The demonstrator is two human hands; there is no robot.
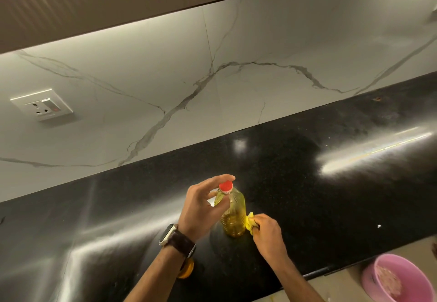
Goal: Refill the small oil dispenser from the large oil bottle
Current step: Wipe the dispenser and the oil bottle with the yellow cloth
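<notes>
Bottle (233,214) stands upright on the black counter (331,183), red cap (225,187) on, mostly full of yellow oil. Left hand (201,207) spreads loosely around its neck, fingertips by the cap. Right hand (266,230), just right of the bottle's base, pinches a yellow cloth (250,221) against it. A pink bowl (397,280) sits well right of the bottle, below the counter edge.

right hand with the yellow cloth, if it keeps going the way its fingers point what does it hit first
The right hand points left toward the oil bottle; its yellow cloth looks already against the bottle's lower side, so the bottle comes first. Depth is hard to judge.
</notes>
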